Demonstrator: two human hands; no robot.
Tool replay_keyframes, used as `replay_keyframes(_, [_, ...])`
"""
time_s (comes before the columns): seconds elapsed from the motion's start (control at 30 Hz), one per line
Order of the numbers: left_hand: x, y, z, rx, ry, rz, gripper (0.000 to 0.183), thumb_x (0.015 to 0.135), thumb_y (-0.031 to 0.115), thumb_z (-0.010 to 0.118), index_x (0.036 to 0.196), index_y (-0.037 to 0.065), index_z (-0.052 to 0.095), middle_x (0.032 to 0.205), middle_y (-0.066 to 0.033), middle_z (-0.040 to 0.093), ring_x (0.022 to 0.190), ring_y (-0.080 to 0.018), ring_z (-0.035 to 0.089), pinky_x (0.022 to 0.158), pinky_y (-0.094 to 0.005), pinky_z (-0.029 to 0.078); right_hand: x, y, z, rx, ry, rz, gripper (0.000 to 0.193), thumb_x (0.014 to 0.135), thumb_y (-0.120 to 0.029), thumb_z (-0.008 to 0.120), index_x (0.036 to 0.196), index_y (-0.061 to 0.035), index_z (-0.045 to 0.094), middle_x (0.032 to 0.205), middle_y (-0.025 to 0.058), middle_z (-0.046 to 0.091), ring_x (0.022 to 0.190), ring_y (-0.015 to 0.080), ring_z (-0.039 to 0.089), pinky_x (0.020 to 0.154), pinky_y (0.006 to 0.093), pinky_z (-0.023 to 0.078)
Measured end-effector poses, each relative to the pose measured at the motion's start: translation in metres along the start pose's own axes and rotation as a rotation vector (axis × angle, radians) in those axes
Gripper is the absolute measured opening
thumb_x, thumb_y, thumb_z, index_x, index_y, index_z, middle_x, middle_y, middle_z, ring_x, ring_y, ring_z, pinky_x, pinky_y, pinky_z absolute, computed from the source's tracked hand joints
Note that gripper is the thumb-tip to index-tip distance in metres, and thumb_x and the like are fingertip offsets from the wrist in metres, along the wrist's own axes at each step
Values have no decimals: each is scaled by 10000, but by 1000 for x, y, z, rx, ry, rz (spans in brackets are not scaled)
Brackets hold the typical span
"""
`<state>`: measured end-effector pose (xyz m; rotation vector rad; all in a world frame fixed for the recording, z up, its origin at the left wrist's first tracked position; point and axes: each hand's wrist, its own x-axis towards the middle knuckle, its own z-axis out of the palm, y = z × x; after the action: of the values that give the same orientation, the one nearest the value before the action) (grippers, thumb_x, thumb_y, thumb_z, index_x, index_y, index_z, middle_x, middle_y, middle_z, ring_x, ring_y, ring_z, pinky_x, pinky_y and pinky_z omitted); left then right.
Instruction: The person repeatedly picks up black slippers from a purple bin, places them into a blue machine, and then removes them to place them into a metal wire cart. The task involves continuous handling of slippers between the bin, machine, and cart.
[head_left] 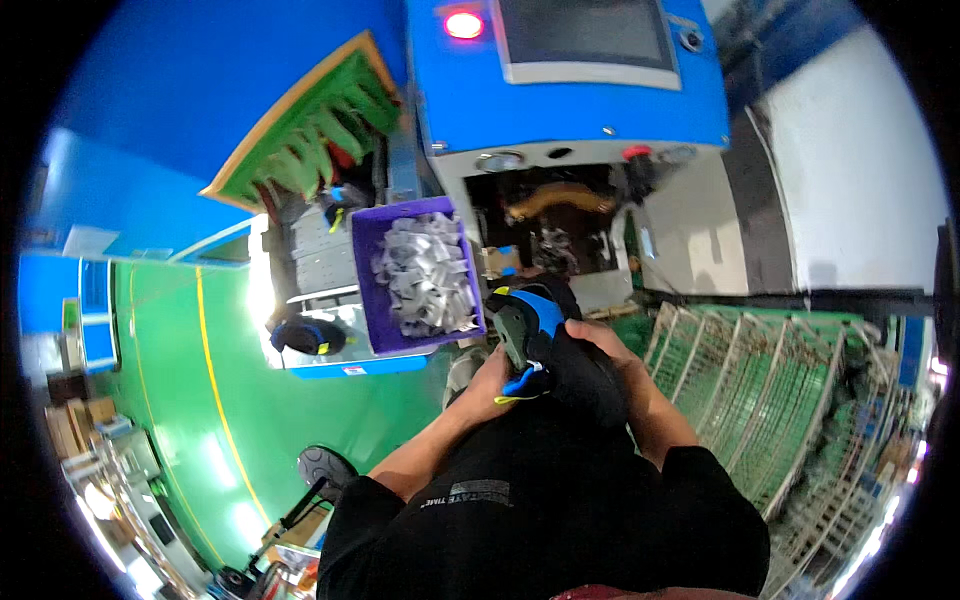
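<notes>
Two hands meet on one shoe point(535, 335), and both are yours. Your left hand point(490, 385) cups it from the lower left, its fingers point(510, 362) curled tight under the sole edge, next to a bright yellow and blue trim piece. Your right hand point(610, 350) wraps over the black upper from the right, its fingers closed around the fabric, so both hands are gripping the shoe and neither is spread wide. The shoe is black with a blue panel and a grey-green sole, and you hold it tipped with the sole turned toward the left.

Taking the shoe as your landmark: just up and left of it sits a purple bin point(415, 275) filled with pale grey pieces, close to the shoe's toe but not touching it as far as you can see. Straight above the shoe stands a blue machine point(570, 90) with a grey screen, a red lit button point(463, 25) at its top left, and a dark open bay facing you. To the right of the shoe stretches a wire rack point(770, 390) of pale bars over green. Left of the shoe, past the bin, a second dark shoe point(308, 337) rests on a pale bench point(340, 310). Farther left and below lies a green floor point(180, 380) with a yellow line. Well above and left of the shoe hangs a green spiked panel point(320, 130) in a wooden frame.
</notes>
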<state>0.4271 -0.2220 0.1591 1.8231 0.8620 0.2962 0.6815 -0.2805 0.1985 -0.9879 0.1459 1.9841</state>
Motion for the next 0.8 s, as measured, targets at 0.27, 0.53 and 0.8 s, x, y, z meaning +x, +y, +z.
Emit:
replay_keyframes(0.27, [42,53,-12,-384,-449,-176,207,950,201,714,856,17,708,741,-89,690,706,-133,640,654,-324,483,-33,29,-56,105,126,-288,437,926,-319,724,1217,-1,651,1114,148,717,936,274,713,872,411,590])
replay_keyframes(0.53, [47,38,-17,-1142,-172,-548,310,998,295,669,803,55,658,709,-53,630,611,-149,565,558,-290,426,-8,-62,-33,-735,405,-857,939,855,-248,821,1613,-40,310,1427,190,591,1178,269,662,988,380,521])
replay_keyframes(0.8, [114,-66,38,-942,-28,-648,229,1003,236,633,960,24,708,743,-50,666,615,-161,610,577,-317,479,44,-99,39,-1650,884,-478,987,836,-417,806,1645,-339,246,1431,318,530,1227,423,626,1003,467,518])
